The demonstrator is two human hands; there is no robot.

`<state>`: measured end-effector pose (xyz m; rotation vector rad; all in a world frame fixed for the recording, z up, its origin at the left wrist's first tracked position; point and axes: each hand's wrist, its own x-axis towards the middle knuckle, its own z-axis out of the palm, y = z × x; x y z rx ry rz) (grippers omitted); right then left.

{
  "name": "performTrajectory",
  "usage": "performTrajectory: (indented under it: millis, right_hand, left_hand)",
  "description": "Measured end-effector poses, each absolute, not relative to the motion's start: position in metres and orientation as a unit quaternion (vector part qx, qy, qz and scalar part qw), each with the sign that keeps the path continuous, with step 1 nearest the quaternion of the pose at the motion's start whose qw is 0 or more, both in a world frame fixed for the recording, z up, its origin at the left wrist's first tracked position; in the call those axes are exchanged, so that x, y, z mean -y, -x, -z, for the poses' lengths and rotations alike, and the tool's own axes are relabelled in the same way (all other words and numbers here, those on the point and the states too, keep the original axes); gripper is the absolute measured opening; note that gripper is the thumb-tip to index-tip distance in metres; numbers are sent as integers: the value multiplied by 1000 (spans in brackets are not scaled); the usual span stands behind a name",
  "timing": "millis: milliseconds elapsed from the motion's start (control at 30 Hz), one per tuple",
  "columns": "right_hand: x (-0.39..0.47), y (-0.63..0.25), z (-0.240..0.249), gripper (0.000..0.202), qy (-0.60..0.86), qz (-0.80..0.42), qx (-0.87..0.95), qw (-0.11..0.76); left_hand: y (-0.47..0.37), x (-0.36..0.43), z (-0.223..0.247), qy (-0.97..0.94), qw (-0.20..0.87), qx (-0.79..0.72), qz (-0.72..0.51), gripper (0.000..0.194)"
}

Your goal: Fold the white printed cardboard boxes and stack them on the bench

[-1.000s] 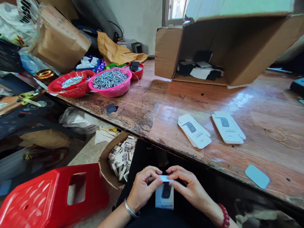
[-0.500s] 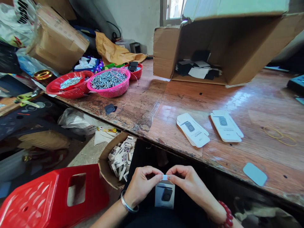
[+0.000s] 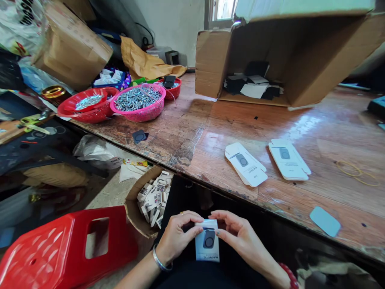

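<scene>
A small white printed carton with a dark device pictured on its front is held upright over my lap. My left hand pinches its upper left edge between thumb and fingers. At the upper right edge, my right hand has its thumb on the front face and its fingers curled behind the top. On the table beyond lie a left stack of flat cartons and a right stack of flat cartons bearing the same print.
A cardboard box of finished-looking small cartons sits low at left, beside a red stool. Pink basket and red basket hold metal parts. A large carton, a rubber band and a pale rounded plate are on the table.
The flap at the carton's top, held up between both hands before, is now folded down. My right hand's fingers have loosened and spread along the upper right edge.
</scene>
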<state>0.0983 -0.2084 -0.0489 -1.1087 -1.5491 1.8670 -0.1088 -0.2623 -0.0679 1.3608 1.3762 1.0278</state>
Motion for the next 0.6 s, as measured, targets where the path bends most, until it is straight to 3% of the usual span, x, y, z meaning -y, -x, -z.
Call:
performTrajectory:
  millis: [67, 200, 400, 500, 600]
  right_hand:
    - [213, -99, 54, 31, 405, -693, 541, 249]
    - [217, -100, 64, 13, 396, -633, 608, 270]
    - [213, -99, 68, 12, 378, -530, 720, 241]
    - [210, -99, 44, 24, 368, -484, 758, 237]
    - [213, -107, 6, 25, 330, -493, 757, 274]
  left_hand:
    - [108, 263, 71, -544, 460, -561, -421, 10]
    - [105, 267, 76, -532, 489, -542, -428, 8]
    - [91, 273, 83, -496, 497, -565, -432, 12]
    - [102, 266, 89, -424, 456, -628, -467, 24]
    - [143, 251, 102, -324, 349, -720, -505, 39]
